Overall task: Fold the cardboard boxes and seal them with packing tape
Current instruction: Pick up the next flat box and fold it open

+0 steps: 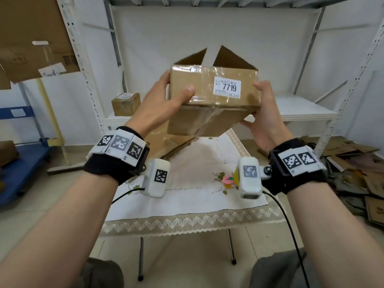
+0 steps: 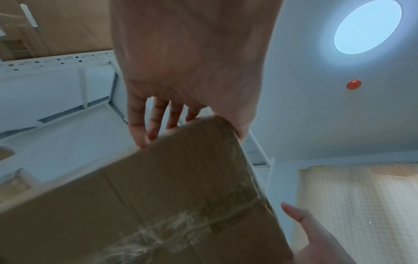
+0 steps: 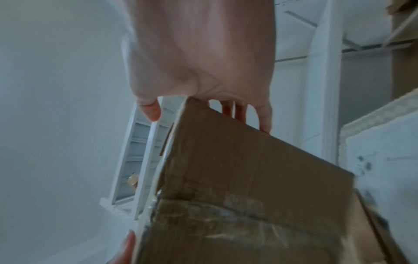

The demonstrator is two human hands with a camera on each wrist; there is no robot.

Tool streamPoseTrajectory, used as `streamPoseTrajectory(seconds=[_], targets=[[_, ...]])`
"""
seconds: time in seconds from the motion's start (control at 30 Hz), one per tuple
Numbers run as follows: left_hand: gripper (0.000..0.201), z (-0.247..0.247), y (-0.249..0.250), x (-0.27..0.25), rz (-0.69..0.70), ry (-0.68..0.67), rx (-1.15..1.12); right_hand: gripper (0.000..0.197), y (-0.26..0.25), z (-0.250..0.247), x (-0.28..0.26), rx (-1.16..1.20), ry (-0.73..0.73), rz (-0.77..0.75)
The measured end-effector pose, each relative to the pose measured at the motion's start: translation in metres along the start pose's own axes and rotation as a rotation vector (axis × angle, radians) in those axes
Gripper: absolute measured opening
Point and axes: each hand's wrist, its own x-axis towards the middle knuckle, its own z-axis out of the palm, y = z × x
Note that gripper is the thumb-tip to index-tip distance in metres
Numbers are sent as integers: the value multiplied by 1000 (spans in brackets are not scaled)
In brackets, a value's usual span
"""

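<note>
White shelving behind; both hands' grip point(image 1: 164, 100) point(image 1: 265, 113) around taped, creased cardboard box point(image 1: 212, 100).

Head view: worn high, facing forward and down; both forearms enter from the lower corners, cardboard box point(image 1: 215, 94) at frame centre, tabletop point(image 1: 187, 204) below it, shelving point(image 1: 307, 113) behind

Left wrist view: very close, looking along the left hand point(image 2: 190, 59) and upward; the hand fills the upper centre, the box the lower half, a ceiling lamp point(image 2: 367, 26) upper right

Right wrist view: very close, looking along the right hand point(image 3: 203, 53), likewise tilted upward; box in the lower right

Shared: all three views show the box; each wrist view catches the opposite hand's fingertip at its bottom edge
</note>
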Motion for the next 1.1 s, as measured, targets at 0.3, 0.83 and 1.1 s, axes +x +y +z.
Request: streamPoseTrajectory(seconds=[0.3,0.83,1.1], targets=[[82,87,-68,30,24,-54,-215,85,78,-41,46,-84,134,-11],[107,197,-162,40,-182,-447,38,57,175,-74,87,-509,369,287],[87,110,-194,28,-384,-185,379,37,129,-3,79,-457,466,-42]])
